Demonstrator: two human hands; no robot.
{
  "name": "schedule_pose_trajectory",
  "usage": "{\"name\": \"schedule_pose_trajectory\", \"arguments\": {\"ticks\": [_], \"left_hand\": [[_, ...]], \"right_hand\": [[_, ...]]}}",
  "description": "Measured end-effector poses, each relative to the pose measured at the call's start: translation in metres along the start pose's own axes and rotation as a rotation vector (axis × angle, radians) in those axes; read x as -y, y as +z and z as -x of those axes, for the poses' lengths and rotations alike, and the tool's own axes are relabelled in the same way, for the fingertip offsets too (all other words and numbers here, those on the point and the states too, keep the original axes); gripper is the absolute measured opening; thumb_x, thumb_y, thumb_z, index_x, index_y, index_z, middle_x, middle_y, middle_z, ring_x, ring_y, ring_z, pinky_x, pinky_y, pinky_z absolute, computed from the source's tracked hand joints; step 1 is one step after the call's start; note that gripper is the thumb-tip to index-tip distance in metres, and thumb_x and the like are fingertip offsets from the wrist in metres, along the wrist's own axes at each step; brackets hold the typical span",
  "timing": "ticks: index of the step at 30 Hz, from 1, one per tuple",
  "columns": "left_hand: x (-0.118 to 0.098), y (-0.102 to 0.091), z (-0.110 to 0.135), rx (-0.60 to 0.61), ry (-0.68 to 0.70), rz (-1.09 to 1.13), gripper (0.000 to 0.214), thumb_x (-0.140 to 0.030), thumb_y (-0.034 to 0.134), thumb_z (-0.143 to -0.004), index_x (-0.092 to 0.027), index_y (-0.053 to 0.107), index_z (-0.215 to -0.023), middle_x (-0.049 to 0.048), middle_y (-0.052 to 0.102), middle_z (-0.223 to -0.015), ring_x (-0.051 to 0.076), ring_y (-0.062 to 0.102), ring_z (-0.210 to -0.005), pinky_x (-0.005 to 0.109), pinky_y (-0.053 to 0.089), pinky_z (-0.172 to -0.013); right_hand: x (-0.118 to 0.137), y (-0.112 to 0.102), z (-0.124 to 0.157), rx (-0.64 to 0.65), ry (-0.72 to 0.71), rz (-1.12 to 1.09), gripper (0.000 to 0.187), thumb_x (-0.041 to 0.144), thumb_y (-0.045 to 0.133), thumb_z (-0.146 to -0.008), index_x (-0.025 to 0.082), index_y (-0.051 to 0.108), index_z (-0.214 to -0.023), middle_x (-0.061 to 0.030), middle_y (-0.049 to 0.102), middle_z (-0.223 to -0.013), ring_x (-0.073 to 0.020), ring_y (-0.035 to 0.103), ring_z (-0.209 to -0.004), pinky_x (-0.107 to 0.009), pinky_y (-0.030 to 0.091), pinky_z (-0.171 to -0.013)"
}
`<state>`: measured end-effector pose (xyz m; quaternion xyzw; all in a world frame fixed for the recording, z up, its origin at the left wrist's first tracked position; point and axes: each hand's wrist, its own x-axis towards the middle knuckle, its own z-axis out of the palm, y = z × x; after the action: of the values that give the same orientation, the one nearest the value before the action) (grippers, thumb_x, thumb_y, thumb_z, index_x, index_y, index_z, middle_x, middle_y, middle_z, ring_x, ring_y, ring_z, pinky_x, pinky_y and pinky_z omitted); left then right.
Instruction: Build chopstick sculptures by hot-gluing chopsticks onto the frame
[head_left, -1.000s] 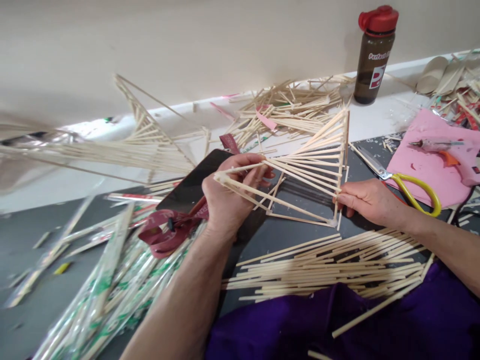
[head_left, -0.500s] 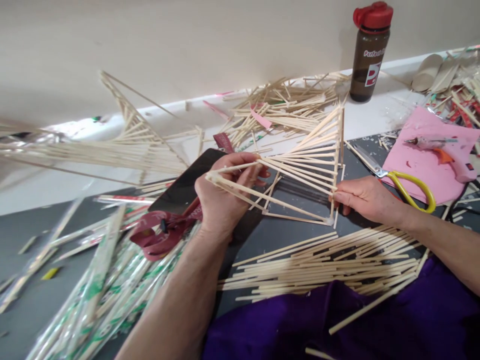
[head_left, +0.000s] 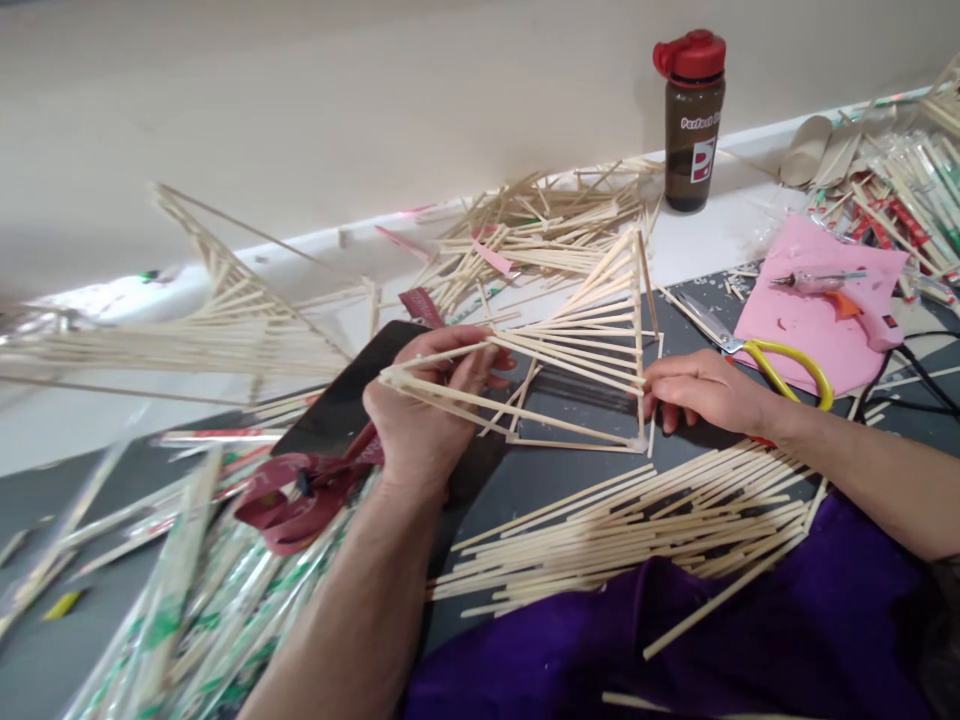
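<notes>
My left hand (head_left: pixel 431 400) is closed around a joint of a chopstick frame (head_left: pixel 570 425), where the thin wooden sticks fan out to the right. My right hand (head_left: pixel 701 395) is at the frame's right side, its fingertips pinched at an upright stick where a fan stick meets it. Whitish blobs that look like glue sit at some corners. Several loose chopsticks (head_left: pixel 600 540) lie in a row below the frame, close to the purple cloth (head_left: pixel 540 650) over my lap.
Scissors with yellow handles (head_left: pixel 791 370) and a pink glue gun (head_left: pixel 862 310) on a pink sheet (head_left: pixel 787 260) lie at right. Behind stand a bottle (head_left: pixel 694 130) and a stick pile (head_left: pixel 540 220). At left are a phone (head_left: pixel 349 390), maroon strap (head_left: pixel 289 500), wrapped chopsticks (head_left: pixel 217 590) and another stick structure (head_left: pixel 225 290).
The view has shifted, so most things appear further left and a little lower. My right hand's fingers have loosened slightly at the upright stick. My left hand keeps its hold.
</notes>
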<state>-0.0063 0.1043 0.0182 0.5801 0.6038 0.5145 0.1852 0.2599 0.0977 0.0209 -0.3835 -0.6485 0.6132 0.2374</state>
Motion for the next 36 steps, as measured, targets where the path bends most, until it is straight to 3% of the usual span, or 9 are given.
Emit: {"name": "schedule_pose_trajectory", "arguments": {"ticks": [6,26,36], "left_hand": [[0.0005,0.0007,-0.0003,0.003,0.0,0.006,0.033,-0.042,0.071,-0.075,-0.013,0.068,-0.09,0.004,0.07,-0.071,0.015,0.068,-0.059,0.023,0.054,-0.05],[0.0003,0.0013,0.0004,0.012,-0.019,0.095,0.037,-0.043,0.074,-0.073,-0.012,0.068,-0.09,0.0031,0.07,-0.068,0.013,0.067,-0.057,0.02,0.054,-0.049],[-0.0017,0.0026,0.0008,-0.034,0.035,0.094,0.026,-0.033,0.075,-0.074,-0.012,0.072,-0.09,0.0041,0.073,-0.071,0.013,0.069,-0.058,0.019,0.055,-0.049]], "right_hand": [[-0.0003,0.0034,-0.0008,-0.019,-0.052,0.112,0.021,0.031,0.049,-0.084,0.015,0.061,-0.077,0.0001,0.062,-0.067,-0.0081,0.059,-0.055,-0.021,0.044,-0.056],[0.0012,0.0054,-0.0005,-0.027,-0.063,0.176,0.028,0.033,0.047,-0.09,0.015,0.061,-0.073,-0.0015,0.065,-0.069,-0.0062,0.058,-0.051,-0.02,0.043,-0.053],[-0.0011,0.0026,0.0005,0.004,-0.044,0.101,0.028,0.032,0.044,-0.088,0.014,0.063,-0.079,-0.0029,0.066,-0.074,-0.0076,0.059,-0.055,-0.021,0.043,-0.054]]}}
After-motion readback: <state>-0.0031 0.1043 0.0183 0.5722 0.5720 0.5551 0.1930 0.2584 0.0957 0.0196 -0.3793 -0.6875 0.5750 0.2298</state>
